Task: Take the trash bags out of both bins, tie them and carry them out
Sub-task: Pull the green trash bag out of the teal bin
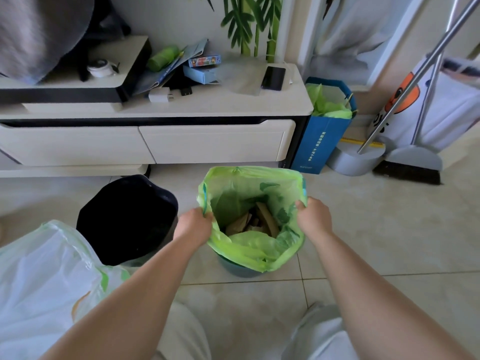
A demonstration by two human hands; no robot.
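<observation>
My left hand (193,224) and right hand (313,216) pinch opposite rims of the thin green bag (249,193) in its bin (239,270) on the floor. Soft, light; best gripped at the rim.

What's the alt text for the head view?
Both hands, left hand and right hand, grip opposite edges of a green trash bag still in its bin, with brown scraps inside. An empty black bin stands left of it, a pale bag nearer.
</observation>
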